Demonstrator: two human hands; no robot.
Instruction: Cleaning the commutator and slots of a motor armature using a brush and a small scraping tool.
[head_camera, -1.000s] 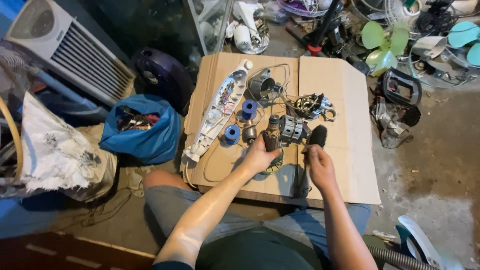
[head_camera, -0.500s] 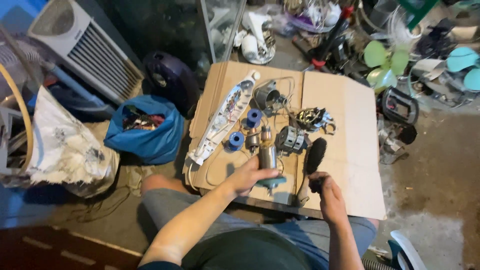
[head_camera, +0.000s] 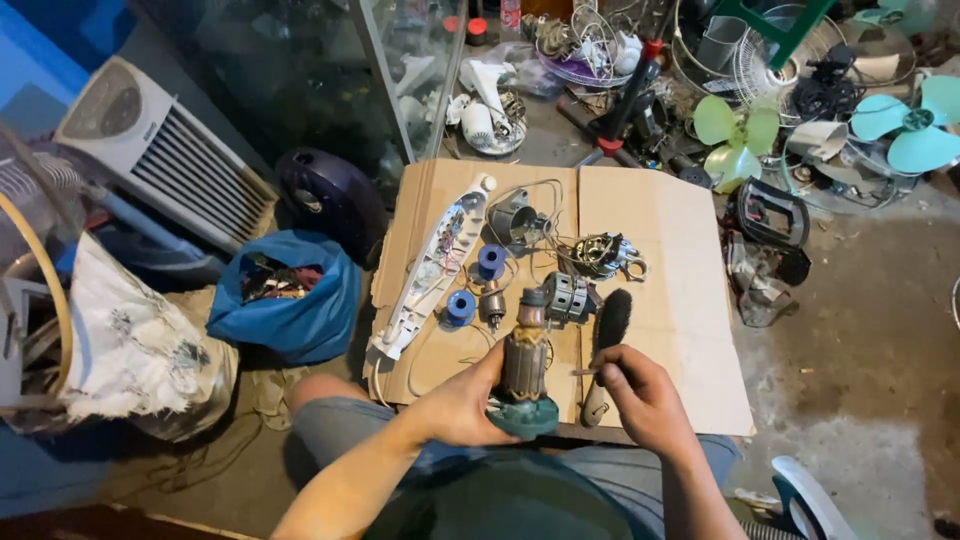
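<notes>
A motor armature (head_camera: 524, 365), brown-wound with a teal fan disc at its near end, is held upright over the near edge of a flattened cardboard sheet (head_camera: 660, 300). The left hand (head_camera: 462, 408) is closed around its lower part, fingers wrapped on the fan disc and thumb along the windings. The right hand (head_camera: 640, 395) is closed on the handle of a black-bristled brush (head_camera: 605, 345), which is held just beside the armature on its right, bristles pointing away from the person. Whether the bristles touch the armature cannot be told.

On the cardboard beyond the hands, two blue spools (head_camera: 475, 285) are seen, one behind the other, with a small metal part between and to the right of them. A grey ribbed motor part (head_camera: 565, 297) lies just beyond the armature. A long white plastic housing (head_camera: 432, 270) lies diagonally along the sheet's left side. Further back, a grey metal casing (head_camera: 518, 222) and a tangled wire assembly (head_camera: 600, 252) are noted, joined by thin leads.

Left of the cardboard, on the floor, an open blue bag (head_camera: 290, 300) is seen, and further left a white air cooler (head_camera: 160, 150). At upper right, green and teal fan blades (head_camera: 735, 130) lie among scrap.
</notes>
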